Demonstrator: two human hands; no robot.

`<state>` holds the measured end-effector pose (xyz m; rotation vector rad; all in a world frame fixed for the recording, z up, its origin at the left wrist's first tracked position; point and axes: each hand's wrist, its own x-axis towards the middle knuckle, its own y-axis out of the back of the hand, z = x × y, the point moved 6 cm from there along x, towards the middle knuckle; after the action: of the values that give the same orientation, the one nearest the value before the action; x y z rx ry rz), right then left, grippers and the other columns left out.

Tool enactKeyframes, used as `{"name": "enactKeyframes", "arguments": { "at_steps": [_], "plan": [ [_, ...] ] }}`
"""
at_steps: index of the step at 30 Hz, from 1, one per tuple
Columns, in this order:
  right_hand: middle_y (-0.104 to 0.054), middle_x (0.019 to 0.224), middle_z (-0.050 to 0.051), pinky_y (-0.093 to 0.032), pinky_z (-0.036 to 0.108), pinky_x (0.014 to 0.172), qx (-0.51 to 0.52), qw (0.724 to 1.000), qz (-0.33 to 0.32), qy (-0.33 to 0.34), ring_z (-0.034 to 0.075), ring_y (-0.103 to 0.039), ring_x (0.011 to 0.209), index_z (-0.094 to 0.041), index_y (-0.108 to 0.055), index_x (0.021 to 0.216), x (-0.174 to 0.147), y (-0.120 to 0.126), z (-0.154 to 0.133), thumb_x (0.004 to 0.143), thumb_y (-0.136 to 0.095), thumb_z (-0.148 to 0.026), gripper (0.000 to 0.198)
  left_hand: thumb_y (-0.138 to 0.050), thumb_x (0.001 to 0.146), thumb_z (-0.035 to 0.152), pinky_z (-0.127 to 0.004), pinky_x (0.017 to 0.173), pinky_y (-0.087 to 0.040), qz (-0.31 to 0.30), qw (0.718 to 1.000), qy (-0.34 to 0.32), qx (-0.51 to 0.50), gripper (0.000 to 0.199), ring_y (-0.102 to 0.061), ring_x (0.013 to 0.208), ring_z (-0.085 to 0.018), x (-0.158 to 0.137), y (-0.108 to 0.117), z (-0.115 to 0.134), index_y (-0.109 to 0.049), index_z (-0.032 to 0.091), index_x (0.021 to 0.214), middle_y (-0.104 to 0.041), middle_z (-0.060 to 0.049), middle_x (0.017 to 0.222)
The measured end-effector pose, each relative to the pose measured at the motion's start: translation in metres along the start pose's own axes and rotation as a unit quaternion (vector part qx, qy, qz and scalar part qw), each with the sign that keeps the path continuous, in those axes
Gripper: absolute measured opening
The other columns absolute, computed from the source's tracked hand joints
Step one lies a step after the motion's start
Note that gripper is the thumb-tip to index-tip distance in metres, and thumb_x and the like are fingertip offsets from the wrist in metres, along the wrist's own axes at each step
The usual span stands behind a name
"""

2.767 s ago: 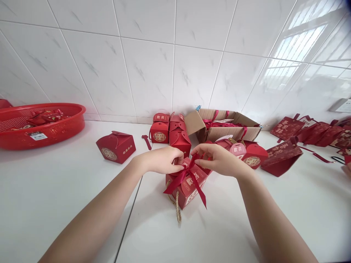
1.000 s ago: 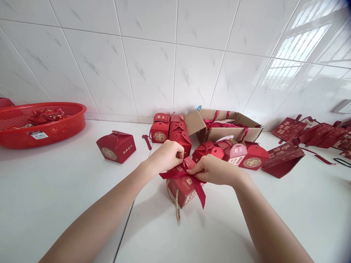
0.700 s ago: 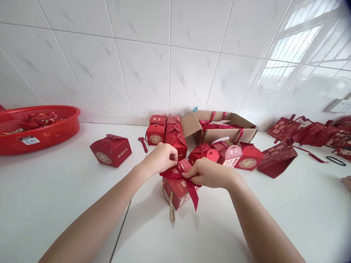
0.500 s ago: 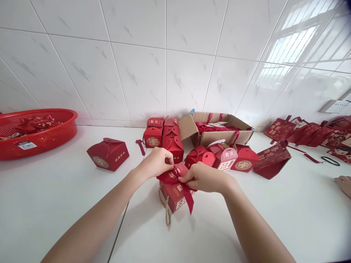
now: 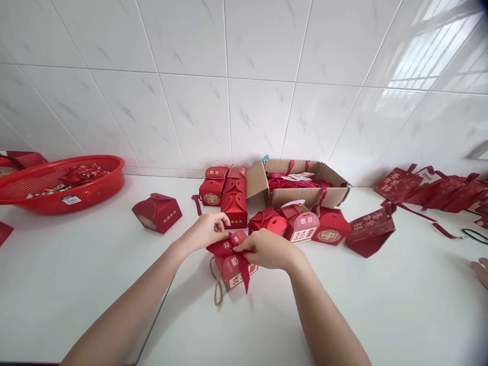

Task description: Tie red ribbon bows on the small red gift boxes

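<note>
A small red gift box (image 5: 227,274) with gold lettering stands on the white table in front of me. Its twisted rope handle (image 5: 218,292) hangs down on the left side. Across the top lies a dark red ribbon (image 5: 243,274), looped like a bow, with one tail falling over the front. My left hand (image 5: 206,235) is closed in a pinch on the ribbon at the upper left of the box. From the right, my right hand (image 5: 270,249) pinches the same ribbon near its middle. The fingers partly hide the knot.
Behind stand several red boxes (image 5: 234,208) and a cardboard carton (image 5: 305,197) of ribbons. To the left are a lone red box (image 5: 158,213) and a red plastic basket (image 5: 114,178). Red bags (image 5: 369,231) stand to the right. Another person's hand (image 5: 481,269) shows at the right edge.
The view has shifted, showing more of the left side. Both hands stay pinched on the ribbon over the box, with only slight finger movement.
</note>
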<state>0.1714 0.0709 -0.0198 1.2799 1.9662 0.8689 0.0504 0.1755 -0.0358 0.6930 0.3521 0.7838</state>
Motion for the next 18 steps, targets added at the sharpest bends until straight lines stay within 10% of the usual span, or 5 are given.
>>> {"name": "enactKeyframes", "arguments": {
  "at_steps": [12,18],
  "plan": [
    [-0.057,0.117,0.006,-0.047,0.03,0.077,0.055,0.998,0.026,0.021,0.021,-0.055,0.101,-0.035,-0.042,0.139,-0.019,0.021,0.017,0.073,-0.052,-0.012,0.07,-0.061,0.069,0.022,-0.032,0.073,-0.048,0.002,0.975,0.055,-0.213,0.04,-0.061,0.088,-0.019,-0.011,-0.016,-0.009,-0.053,0.02,0.108,-0.065,-0.005,0.094],
    [-0.024,0.154,0.002,-0.039,0.04,0.103,0.023,0.997,-0.058,0.047,0.025,-0.018,0.142,-0.032,-0.017,0.149,-0.022,0.004,0.015,0.068,-0.051,-0.005,0.091,-0.05,0.071,0.019,-0.039,0.089,-0.046,0.094,0.945,0.06,-0.307,0.053,-0.051,0.118,-0.023,-0.018,-0.011,-0.054,-0.045,0.023,0.123,-0.059,-0.01,0.119]
  ]
}}
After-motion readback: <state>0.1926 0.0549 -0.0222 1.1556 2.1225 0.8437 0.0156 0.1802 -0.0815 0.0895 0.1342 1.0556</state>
